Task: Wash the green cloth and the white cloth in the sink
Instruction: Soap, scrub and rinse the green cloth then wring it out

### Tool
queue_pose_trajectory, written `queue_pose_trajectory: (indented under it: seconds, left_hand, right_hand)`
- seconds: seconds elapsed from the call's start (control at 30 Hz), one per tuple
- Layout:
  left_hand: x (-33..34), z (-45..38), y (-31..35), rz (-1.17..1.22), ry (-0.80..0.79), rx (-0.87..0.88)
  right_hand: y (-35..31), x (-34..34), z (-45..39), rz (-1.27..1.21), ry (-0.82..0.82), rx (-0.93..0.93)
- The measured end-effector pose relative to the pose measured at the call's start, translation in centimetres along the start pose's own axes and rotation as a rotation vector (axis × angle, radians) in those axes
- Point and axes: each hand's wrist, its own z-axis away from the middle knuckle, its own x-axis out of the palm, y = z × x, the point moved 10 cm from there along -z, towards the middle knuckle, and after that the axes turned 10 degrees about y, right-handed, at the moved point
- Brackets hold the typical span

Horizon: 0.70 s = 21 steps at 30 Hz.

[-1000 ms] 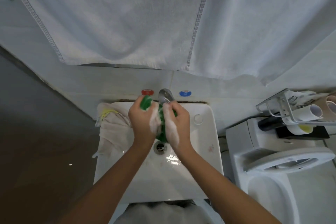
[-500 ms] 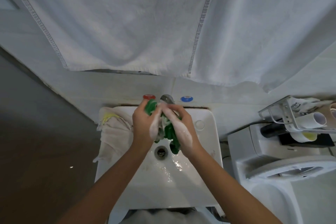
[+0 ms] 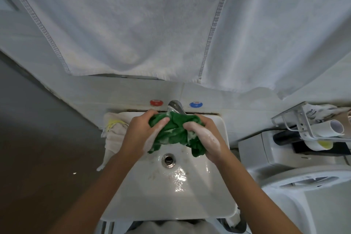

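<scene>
A soapy green cloth [image 3: 175,133] is bunched up over the white sink [image 3: 171,199], just below the chrome tap [image 3: 175,107]. My left hand [image 3: 140,135] grips its left side and my right hand [image 3: 205,137] grips its right side; both hands carry white suds. The cloth is spread between them, and a corner hangs down near the drain [image 3: 168,160]. A white cloth [image 3: 114,135] with a yellow mark lies draped over the sink's left rim, beside my left wrist.
A large white towel [image 3: 152,24] hangs above the sink. Red [image 3: 156,102] and blue [image 3: 196,104] tap knobs sit on the wall. At the right stand a toilet [image 3: 303,186] and a wire rack [image 3: 313,125] with rolls.
My hands have moved apart, pulling the green cloth wider between them; earlier they pressed it together palm to palm. More of the cloth now shows.
</scene>
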Motion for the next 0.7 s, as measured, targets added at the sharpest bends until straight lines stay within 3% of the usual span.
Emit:
queue_pose_trajectory:
  seconds: [0.13, 0.27, 0.43, 0.57, 0.7]
  left_hand:
    - [-0.3, 0.3, -1.3, -0.18, -0.175, 0.029]
    - [-0.9, 0.6, -2.1, -0.268, -0.234, 0.037]
    - [0.2, 1.5, -2.8, 0.023, -0.324, -0.053]
    - [0.8, 2.2, -2.0, 0.262, -0.248, -0.11]
    - [0.4, 2.0, -1.8, 0.406, -0.003, -0.191]
  right_hand:
    - [-1.0, -1.1, -0.1, -0.002, 0.04, -0.076]
    - [-1.4, -3.2, -0.9, -0.067, 0.165, -0.129]
    - [-1.4, -2.9, -0.5, -0.124, 0.146, -0.131]
    - [-1.2, -2.5, -0.1, -0.117, 0.196, -0.144]
    - [-0.8, -1.2, 0.5, -0.099, 0.23, -0.145]
